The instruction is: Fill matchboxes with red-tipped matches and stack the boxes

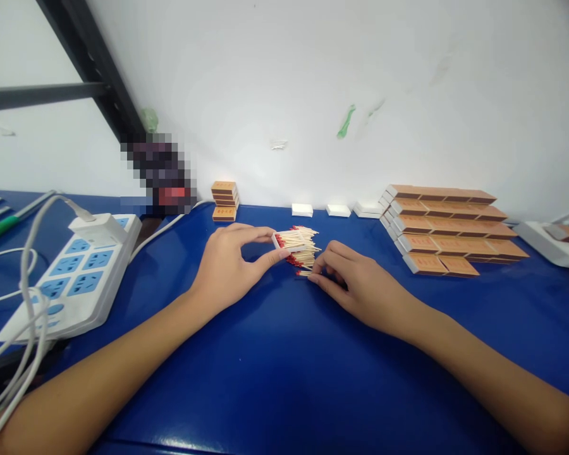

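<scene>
My left hand (239,256) grips a small white matchbox tray (275,241) between thumb and fingers, tilted above the blue table. Red-tipped matches lie in the tray. Just beyond and beneath it sits a loose pile of matches (304,258) on the table, partly hidden by the tray. To the right of the pile, my right hand (344,275) is closed in a pinch on a few matches (303,273), low near the table top. How many it holds cannot be made out.
Stacked matchboxes (455,226) rise in rows at the right. A smaller matchbox stack (224,201) stands at back left. White trays (302,210) line the wall. A white power strip (83,272) with cables lies at the left, beside a black metal frame (99,76).
</scene>
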Motion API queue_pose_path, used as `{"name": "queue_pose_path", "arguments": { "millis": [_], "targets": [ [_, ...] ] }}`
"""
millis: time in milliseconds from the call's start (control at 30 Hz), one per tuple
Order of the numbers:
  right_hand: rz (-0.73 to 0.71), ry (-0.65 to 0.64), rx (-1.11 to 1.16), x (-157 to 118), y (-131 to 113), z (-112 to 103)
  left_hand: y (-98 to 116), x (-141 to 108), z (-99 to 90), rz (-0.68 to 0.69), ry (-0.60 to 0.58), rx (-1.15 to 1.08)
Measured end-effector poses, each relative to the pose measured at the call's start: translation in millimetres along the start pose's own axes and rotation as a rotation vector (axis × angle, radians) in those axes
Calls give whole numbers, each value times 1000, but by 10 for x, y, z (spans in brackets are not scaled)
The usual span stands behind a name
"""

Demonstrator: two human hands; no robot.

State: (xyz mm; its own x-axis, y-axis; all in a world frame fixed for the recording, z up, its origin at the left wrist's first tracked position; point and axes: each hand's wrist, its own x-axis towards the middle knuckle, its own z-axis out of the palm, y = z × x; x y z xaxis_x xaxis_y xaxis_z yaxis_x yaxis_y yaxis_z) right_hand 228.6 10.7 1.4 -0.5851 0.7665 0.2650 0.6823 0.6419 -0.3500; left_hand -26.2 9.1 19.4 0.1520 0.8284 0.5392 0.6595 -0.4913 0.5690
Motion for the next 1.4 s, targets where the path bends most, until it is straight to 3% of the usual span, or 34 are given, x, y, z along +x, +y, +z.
{"name": "queue_pose_path", "arguments": {
  "millis": [833, 1100, 1267, 1400],
  "targets": [
    [-11, -60, -34, 22, 0, -52, -39, -5, 12, 16, -30, 9],
    [-11, 245, -35, 26, -23, -156, -19, -20, 25, 97, -92, 26],
    [-40, 245, -14, 12, -80, -75, 43, -64, 31, 213, -166, 20],
    [-96, 229, 24, 11, -86, -49, 57, -70, 22, 229, -186, 20]
  ]
}}
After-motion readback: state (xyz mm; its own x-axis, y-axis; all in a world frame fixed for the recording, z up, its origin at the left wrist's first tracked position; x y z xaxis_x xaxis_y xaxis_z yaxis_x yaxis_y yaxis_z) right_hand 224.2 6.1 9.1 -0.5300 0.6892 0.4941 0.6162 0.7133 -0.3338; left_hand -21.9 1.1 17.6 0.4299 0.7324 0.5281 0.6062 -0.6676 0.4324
